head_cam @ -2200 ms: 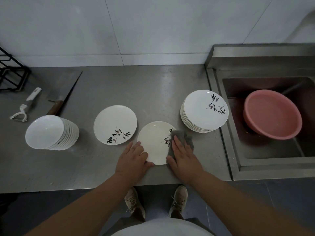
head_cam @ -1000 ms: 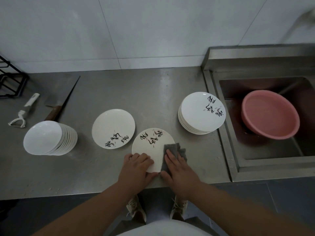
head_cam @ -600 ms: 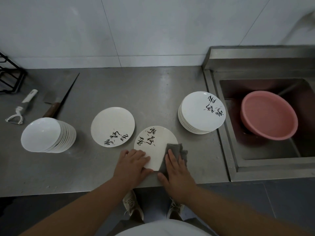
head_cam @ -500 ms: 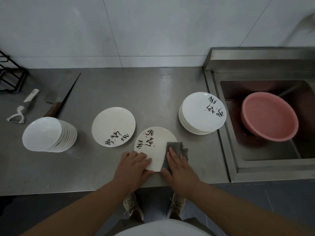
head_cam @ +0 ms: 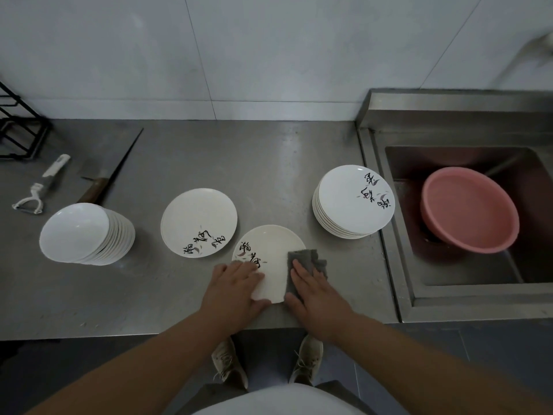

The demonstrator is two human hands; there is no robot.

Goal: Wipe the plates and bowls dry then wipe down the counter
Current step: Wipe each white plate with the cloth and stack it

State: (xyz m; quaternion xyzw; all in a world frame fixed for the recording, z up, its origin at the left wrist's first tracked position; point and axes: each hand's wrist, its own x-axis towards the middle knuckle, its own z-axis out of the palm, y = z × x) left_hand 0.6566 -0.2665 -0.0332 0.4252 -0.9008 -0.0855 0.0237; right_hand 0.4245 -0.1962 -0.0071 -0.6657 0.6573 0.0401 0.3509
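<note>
The right hand (head_cam: 317,298) lies flat, fingers straight and close together, pressing the grey cloth (head_cam: 308,259) onto the right rim of the plate (head_cam: 269,250), which sits near the front edge of the counter (head_cam: 269,163). Across that plate, the left hand (head_cam: 232,292) rests its fingers flat on the near-left rim with the thumb along the nearest edge, steadying rather than lifting. To dry it well, the cloth probably needs to sweep the whole face, including the printed characters on the plate's left. The left hand could turn the plate bit by bit. Part of the cloth overhangs onto the steel, so more of it should come onto the plate. Just left of the plate lies a single plate (head_cam: 199,223), and further left a stack of bowls (head_cam: 83,235). Right of the plate stands a stack of plates (head_cam: 353,199), and past it the sink (head_cam: 404,295) holds a pink basin (head_cam: 469,208).
</note>
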